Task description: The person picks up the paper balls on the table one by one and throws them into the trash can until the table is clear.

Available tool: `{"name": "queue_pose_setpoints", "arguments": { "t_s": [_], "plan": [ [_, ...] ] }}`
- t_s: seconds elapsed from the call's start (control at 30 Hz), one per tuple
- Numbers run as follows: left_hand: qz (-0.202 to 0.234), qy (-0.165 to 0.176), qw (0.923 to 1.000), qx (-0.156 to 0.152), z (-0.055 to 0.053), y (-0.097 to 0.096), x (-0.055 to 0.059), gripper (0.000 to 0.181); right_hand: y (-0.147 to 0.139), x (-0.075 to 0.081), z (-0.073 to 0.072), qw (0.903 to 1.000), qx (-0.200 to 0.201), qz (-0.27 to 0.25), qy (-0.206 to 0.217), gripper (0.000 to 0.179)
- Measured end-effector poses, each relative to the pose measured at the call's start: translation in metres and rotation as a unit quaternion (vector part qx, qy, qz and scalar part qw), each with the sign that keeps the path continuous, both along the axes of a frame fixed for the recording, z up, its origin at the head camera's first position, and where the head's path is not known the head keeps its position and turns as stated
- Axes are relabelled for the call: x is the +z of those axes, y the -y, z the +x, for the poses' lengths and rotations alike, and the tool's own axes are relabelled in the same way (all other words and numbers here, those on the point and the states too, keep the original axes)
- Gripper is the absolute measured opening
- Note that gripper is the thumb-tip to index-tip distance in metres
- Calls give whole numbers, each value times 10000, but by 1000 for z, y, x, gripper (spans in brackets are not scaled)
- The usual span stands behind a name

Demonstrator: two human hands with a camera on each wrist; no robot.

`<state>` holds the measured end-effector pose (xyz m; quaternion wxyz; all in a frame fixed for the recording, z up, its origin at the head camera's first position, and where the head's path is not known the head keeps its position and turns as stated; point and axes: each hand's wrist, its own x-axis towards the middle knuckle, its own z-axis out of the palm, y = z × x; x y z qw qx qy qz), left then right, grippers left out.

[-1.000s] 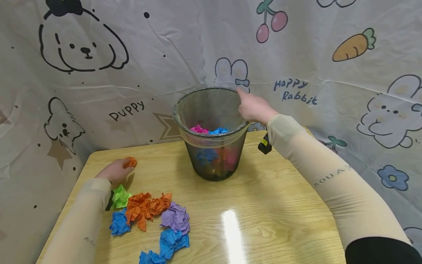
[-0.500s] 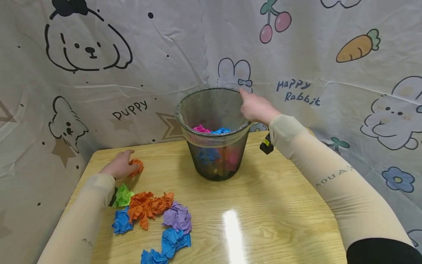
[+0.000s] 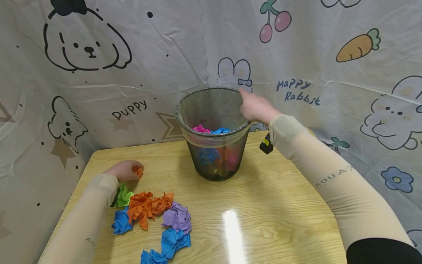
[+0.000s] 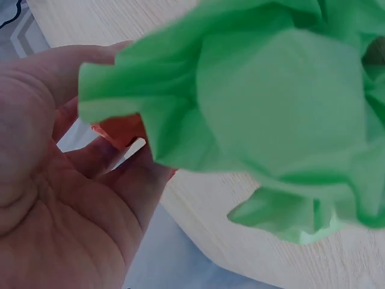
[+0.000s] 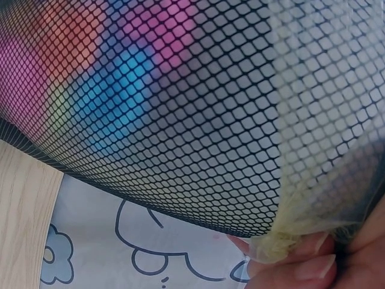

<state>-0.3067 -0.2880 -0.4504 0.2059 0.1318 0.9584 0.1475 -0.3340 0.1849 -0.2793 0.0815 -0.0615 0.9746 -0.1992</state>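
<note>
Orange paper, crushed into a small ball [image 3: 140, 172], is in the left hand [image 3: 123, 171] near the table's [image 3: 263, 205] far left corner; the fingers curl round it, hiding much of it, probably so the springy crumple stays put. The right hand [image 3: 258, 108] grips the rim of an upright black wire-mesh wastebasket [image 3: 194, 150] near the far edge, likely to steady it. Its fingertips touch a bunched, yellowish knot [image 5: 280, 241] in the thin translucent liner [image 5: 331, 180], perhaps tied to take up slack. Pink paper [image 3: 201, 128] and blue paper [image 3: 220, 130] lie inside the tapering basket. Toward the table's left edge sit sharply creased crumples: a lime-green ball [image 3: 124, 195], a blue ball [image 3: 122, 222], ragged orange wads [image 3: 141, 207] and a rounder purple ball [image 3: 177, 217].
</note>
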Motion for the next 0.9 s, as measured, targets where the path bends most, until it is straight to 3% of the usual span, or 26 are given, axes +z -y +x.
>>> {"name": "queue_pose_setpoints", "arguments": {
  "t_s": [0.17,0.23,0.3,0.5,0.63,0.9],
  "plan": [
    [67,-155,9998,-46,-1,4,2,35,0,0,0,10000,18,22,-16,74],
    [159,-41,9998,100,-2,5,4,37,0,1,1,10000,27,41,-17,73],
    [263,-153,9995,97,-1,4,9,37,0,1,1,10000,31,37,-4,73],
    [580,-901,9939,-251,3,-3,32,34,0,0,0,10000,-2,3,49,73],
    [993,-1020,9896,-199,4,-9,47,35,0,1,1,10000,37,61,45,73],
    [1609,-1610,9732,-319,10,-35,93,37,0,1,0,9999,80,77,22,73]
  ]
}}
